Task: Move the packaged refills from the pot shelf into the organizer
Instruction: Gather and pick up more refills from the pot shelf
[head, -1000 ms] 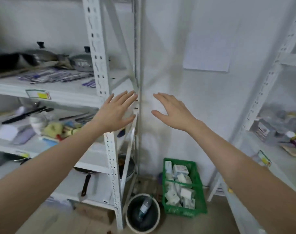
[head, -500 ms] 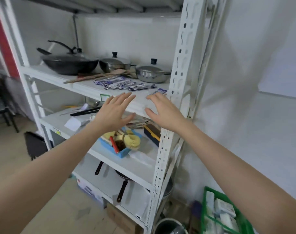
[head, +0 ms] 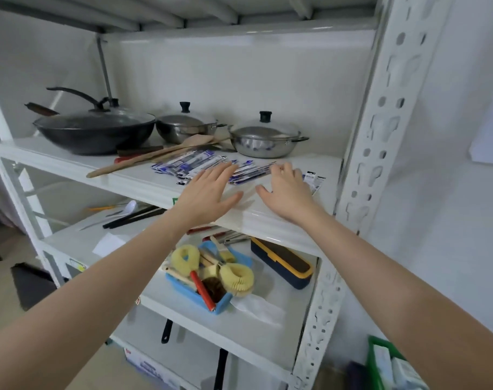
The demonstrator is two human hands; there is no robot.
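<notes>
Several blue-and-white packaged refills [head: 189, 163] lie scattered on the white pot shelf [head: 144, 181], in front of the pots. My left hand [head: 208, 192] hovers flat over the shelf's front edge, fingers spread, its fingertips at the nearest packets. My right hand [head: 287, 190] is open too, fingers bent down over the right end of the pile; a few packets [head: 314, 180] lie just right of it. Neither hand holds anything. A dark blue organizer with a yellow rim [head: 283, 261] sits on the shelf below, at the right.
A black wok [head: 93, 130] and two lidded steel pots [head: 183, 126] [head: 265, 139] stand at the back, with wooden spatulas [head: 144, 159] beside them. A blue tray of brushes [head: 211, 277] occupies the lower shelf. The shelf's upright post [head: 377, 114] rises at the right.
The view swung left from the wall and floor onto the shelf. Both hands moved forward and down onto the pot shelf, reaching the refill packets.
</notes>
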